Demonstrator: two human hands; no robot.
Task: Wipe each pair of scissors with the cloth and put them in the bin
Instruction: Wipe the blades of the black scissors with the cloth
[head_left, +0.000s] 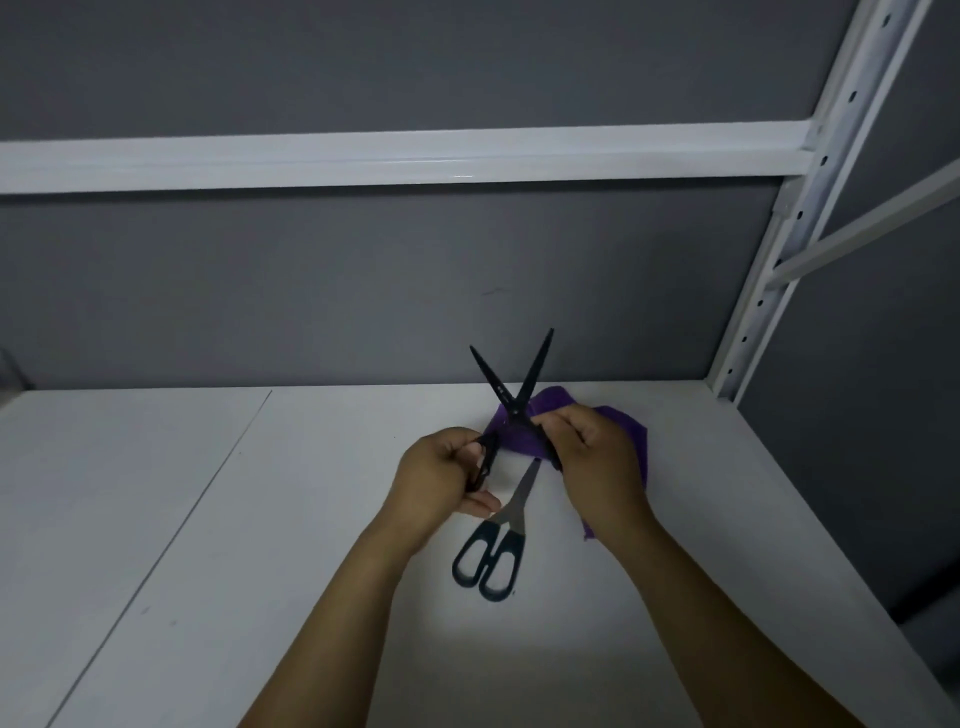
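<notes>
Black scissors (511, 395) held up over the white shelf (260, 519), blades spread in a V pointing away. Left hand (436, 478) has its fingers curled round one handle, and right hand (597, 467) has its fingers clamped on the other. Purple cloth (519, 439) sits behind the pivot and under the right hand; cannot tell if it is gripped. Second scissors (493, 551) lie closed on the shelf between the wrists.
</notes>
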